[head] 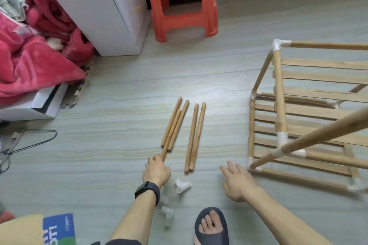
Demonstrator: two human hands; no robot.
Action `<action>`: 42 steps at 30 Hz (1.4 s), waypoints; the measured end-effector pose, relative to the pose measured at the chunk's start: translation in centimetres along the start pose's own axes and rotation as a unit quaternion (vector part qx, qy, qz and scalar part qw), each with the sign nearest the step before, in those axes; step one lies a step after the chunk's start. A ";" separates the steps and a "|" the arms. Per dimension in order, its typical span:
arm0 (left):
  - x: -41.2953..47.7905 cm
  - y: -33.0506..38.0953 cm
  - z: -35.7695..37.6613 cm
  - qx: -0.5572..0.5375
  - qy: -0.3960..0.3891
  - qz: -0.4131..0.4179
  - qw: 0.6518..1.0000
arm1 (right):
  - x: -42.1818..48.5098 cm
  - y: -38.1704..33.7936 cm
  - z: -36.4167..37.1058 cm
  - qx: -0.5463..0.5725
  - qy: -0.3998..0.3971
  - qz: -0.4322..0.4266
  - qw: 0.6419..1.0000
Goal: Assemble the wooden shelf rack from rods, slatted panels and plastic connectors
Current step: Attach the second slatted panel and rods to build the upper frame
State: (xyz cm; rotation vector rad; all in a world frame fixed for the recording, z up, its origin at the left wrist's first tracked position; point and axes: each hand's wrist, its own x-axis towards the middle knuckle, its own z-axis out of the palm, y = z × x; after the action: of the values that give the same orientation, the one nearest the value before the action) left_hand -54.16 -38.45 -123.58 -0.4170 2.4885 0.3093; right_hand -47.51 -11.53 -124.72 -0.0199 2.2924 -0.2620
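So, on the grey floor [119, 145], the left hand [156, 171] curls its grip round one of five loose pale wooden rods [178, 125], white plastic connectors [182, 186] lie unused, the right hand [238, 181] hovers open-fingered, and the half-built slatted wooden rack [298, 115] looks roughly midway.

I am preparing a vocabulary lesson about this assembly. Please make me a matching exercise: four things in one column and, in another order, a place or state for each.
Column A
1. left hand
2. right hand
3. stool
4. rack

Column B
a. stands beside the white cabinet
b. open, holding nothing
c. partly built, at the right
d. grips the end of a rod

Pairs: 1-d, 2-b, 3-a, 4-c
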 end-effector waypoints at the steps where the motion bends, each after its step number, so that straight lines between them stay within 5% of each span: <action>1: 0.7 0.0 0.2 -0.004 0.005 -0.005 1.000 | 0.6 0.2 0.6 -0.008 -0.022 0.006 1.000; 17: 2.2 4.1 3.6 -0.071 -0.036 0.099 0.992 | 0.9 0.4 1.3 -0.004 -0.108 0.030 0.994; 28: 4.0 6.1 2.4 -0.107 -0.051 0.054 0.991 | 1.3 0.9 1.4 0.002 -0.110 0.020 0.994; 33: 1.9 5.3 -0.2 -0.327 -0.212 0.046 0.920 | 0.6 1.3 0.0 0.042 -0.090 0.020 0.995; 36: -0.2 4.2 -3.6 -0.360 -0.252 0.062 0.896 | -0.9 1.0 -1.8 0.119 -0.077 0.034 0.989; 39: -2.5 4.2 -7.0 -0.347 -0.209 0.121 0.906 | -3.6 -0.2 -3.9 0.213 -0.025 0.017 0.977; 42: -5.9 5.9 -10.5 -0.325 -0.085 0.205 0.919 | -7.7 -2.1 -7.5 0.317 0.075 -0.026 0.945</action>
State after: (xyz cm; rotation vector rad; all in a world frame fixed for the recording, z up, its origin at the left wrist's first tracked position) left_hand -57.13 -34.90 -110.99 -0.1033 2.2273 1.3018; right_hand -48.04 -11.45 -113.75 0.2762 2.2558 -1.0463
